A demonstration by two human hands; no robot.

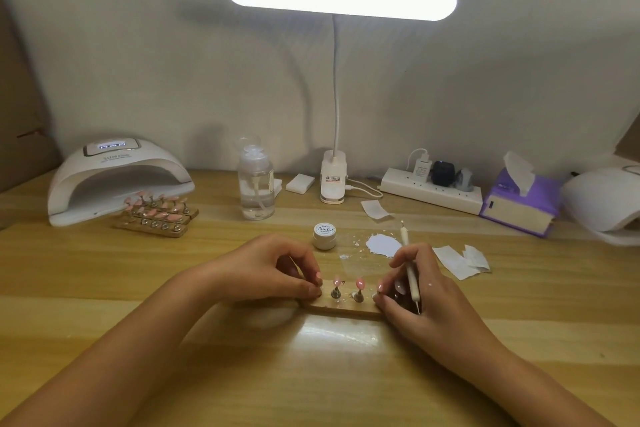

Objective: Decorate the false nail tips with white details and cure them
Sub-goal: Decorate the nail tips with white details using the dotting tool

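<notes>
Two hands: left hand (pixel 287 270) and right hand (pixel 415 284) bracket the wooden holder strip (pixel 343 309), one at each end, mid desk (pixel 346 378).
Left grip: narrow. Thumb and fingertips pinch the strip's left end.
Right grip: closed round the dotting pen (pixel 410 270), with the shaft lying across the fingers. Fingertips also touch the strip's right end.
Nail tips: two pink tips (pixel 336 282) show on small metal stands on the strip, between the hands. Any end tips are hidden by fingers.
White detail: too small to tell whether any is on yet.
Handling (my read): the tips are light, thin, stiff plastic with a glossy face, and uncured gel smears on contact. The strip is light and will likely slide on the shiny desk.
Where to hold: the strip ends, or a stand's metal base. Never hold a tip's face. Keep the strip level when carrying it.
Supplies: gel pot (pixel 325 236) with its lid on, just beyond the strip. White gel patch (pixel 384 245) on the desk beside it, near the pen's top end.
Cure: UV nail lamp (pixel 117 177) far left, display lit. More strips of pink tips (pixel 156 215) sit at its mouth, so space there looks tight.
Risk: a finger brushes wet gel or a stand gets knocked.
</notes>
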